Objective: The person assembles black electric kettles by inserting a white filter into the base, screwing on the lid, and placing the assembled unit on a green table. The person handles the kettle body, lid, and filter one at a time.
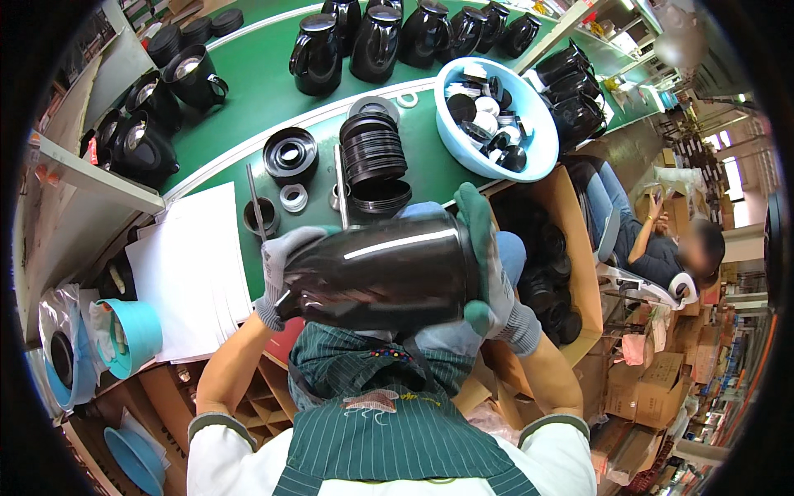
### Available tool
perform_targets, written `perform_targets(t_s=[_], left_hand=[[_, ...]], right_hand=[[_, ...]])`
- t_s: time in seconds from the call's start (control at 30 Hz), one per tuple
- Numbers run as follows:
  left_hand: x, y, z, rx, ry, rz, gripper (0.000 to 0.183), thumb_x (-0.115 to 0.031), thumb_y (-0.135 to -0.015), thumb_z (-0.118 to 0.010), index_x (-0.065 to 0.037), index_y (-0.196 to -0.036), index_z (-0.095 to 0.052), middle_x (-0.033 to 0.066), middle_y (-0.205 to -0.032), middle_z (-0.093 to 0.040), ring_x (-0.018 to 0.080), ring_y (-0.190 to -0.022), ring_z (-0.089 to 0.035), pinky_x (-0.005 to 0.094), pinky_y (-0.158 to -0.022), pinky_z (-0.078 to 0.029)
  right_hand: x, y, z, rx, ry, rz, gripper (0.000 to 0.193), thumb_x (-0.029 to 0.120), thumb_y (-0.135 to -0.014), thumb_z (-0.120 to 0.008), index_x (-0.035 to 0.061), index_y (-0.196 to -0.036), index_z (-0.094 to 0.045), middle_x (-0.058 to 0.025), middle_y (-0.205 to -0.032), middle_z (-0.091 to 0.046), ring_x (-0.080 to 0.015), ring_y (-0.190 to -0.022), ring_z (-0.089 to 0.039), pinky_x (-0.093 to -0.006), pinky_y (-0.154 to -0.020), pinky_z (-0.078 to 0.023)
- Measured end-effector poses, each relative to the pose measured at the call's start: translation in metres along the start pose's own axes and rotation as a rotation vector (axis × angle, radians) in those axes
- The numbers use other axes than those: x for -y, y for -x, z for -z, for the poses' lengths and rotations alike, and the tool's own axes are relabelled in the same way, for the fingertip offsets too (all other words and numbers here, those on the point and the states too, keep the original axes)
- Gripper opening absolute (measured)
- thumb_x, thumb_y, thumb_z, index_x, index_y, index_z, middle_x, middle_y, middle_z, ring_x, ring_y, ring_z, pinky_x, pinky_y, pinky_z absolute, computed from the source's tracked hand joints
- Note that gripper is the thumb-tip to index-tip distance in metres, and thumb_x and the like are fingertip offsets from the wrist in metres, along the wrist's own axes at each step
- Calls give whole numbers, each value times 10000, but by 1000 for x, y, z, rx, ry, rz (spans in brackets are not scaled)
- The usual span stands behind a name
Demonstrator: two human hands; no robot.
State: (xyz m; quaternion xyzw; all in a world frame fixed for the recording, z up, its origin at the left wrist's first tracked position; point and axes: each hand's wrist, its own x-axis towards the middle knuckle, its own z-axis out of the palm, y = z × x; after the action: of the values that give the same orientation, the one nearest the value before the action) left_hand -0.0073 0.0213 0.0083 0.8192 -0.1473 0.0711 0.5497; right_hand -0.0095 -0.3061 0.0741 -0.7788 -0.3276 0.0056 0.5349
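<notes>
A glossy black jug body (380,273) lies on its side across my lap, held between my two gloved hands. My left hand (285,269), in a grey glove, closes round its narrower spouted end. At the wide end, my right hand (484,269), in a grey glove with green fingertips, grips the rim. Just beyond the jug, a stack of black threaded rings (374,153) stands on the green bench. Beside the stack are a round black part (290,155) and a small white ring (294,197). What is inside the jug is hidden.
Several finished black jugs (376,43) line the back of the green bench (248,91); others stand at the left. A light blue basin (529,99) holds black and white caps. White sheets (186,273) lie left. A cardboard box (583,289) of black parts stands right, with a seated person (653,240) beyond.
</notes>
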Motion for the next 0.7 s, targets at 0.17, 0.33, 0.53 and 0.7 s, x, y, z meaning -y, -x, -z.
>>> perform_targets(t_s=[0.17, 0.33, 0.53, 0.7], left_hand=[[-4, 6, -14, 73, 184, 213, 299, -121, -828, -699, 26, -1084, -743, 90, -966, -770, 149, -895, -724, 291, -847, -572], [-53, -28, 5, 98, -509, -640, 378, -219, -765, -713, -45, -1099, -745, 132, -1106, -763, 336, -991, -752, 403, -902, -597], [-9, -22, -13, 40, -153, -136, 240, -103, -862, -682, 8, -1068, -734, 128, -1021, -770, 246, -922, -761, 352, -823, -610], [71, 13, -44, 192, 606, 373, 315, -131, -921, -677, 35, -1187, -706, 86, -1047, -757, 148, -908, -710, 315, -819, -594]], right_hand=[[-5, 6, -14, -76, -132, 150, 1044, 695, -960, -537, 10, -1655, -167, -284, -1688, -202, -458, -1556, -229, -513, -1248, -201], [-58, 67, -21, -359, -1202, -623, 530, 173, -1103, -476, 22, -1582, -308, -135, -1581, -424, -226, -1422, -475, -407, -1193, -406], [-20, 56, -20, -283, -537, -533, 778, 459, -1063, -518, 78, -1652, -181, -206, -1673, -273, -323, -1528, -331, -468, -1238, -297], [-5, 37, 15, -163, 132, 238, 1110, 772, -894, -543, 100, -1678, -137, -374, -1652, -176, -570, -1532, -183, -659, -1216, -164]])
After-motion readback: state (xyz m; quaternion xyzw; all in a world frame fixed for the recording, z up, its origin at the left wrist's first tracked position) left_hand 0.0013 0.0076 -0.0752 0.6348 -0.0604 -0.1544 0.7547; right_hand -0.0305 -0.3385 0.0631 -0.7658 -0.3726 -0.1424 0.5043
